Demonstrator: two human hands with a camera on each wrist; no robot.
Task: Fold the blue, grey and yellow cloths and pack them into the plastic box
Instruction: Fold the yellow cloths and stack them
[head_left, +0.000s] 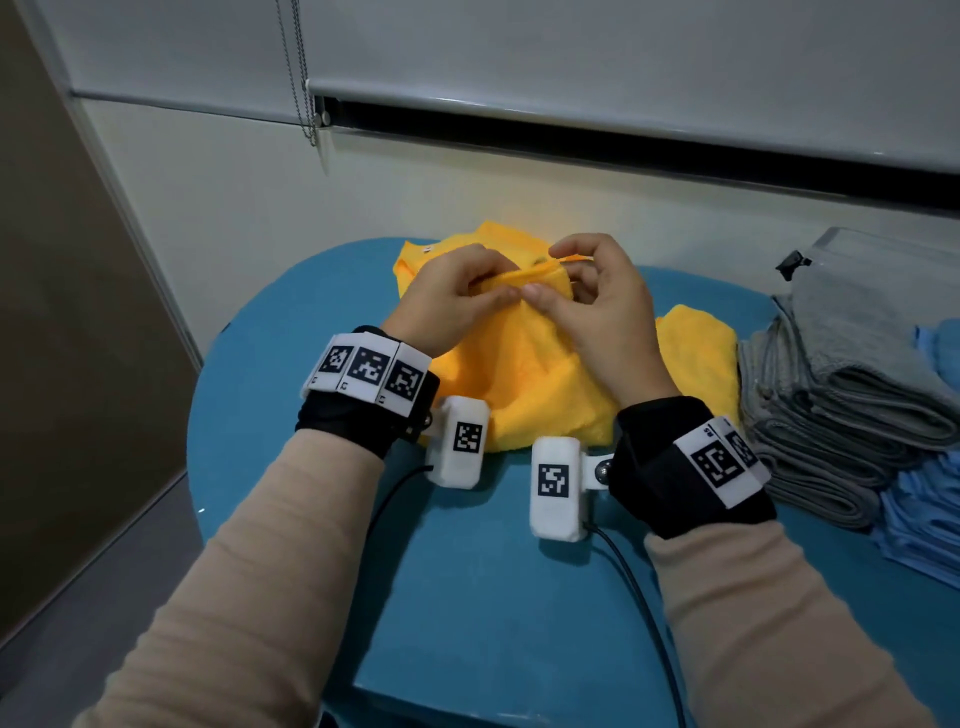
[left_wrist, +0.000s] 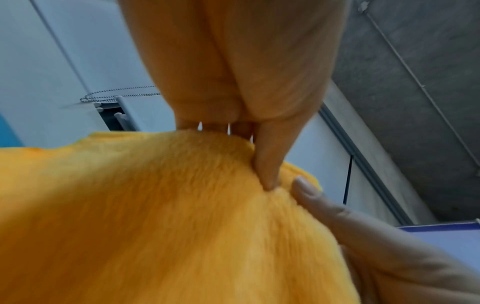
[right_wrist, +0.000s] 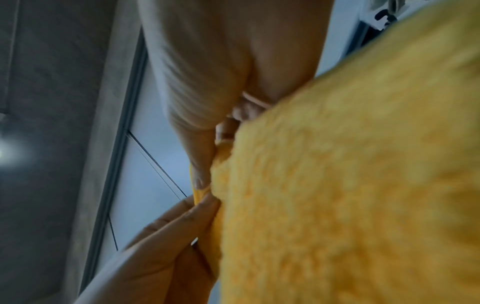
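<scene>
A fluffy yellow cloth (head_left: 540, 374) lies rumpled on the blue table (head_left: 467, 571). Both hands meet above its far part. My left hand (head_left: 462, 296) pinches the cloth's hem between thumb and fingers. My right hand (head_left: 587, 291) pinches the same hem just to the right, lifting it off the table. In the left wrist view the yellow cloth (left_wrist: 155, 216) fills the lower frame with my left thumb (left_wrist: 267, 164) pressed into it. In the right wrist view the yellow cloth (right_wrist: 350, 174) hangs against my right hand (right_wrist: 202, 181). The plastic box (head_left: 883, 270) stands at the far right.
Folded grey cloths (head_left: 831, 415) are stacked at the table's right side, with folded blue cloths (head_left: 924, 509) beside and under them. A wall and a roller blind with a bead chain (head_left: 298, 73) rise behind the table. Black cables (head_left: 639, 597) trail from the wrist cameras.
</scene>
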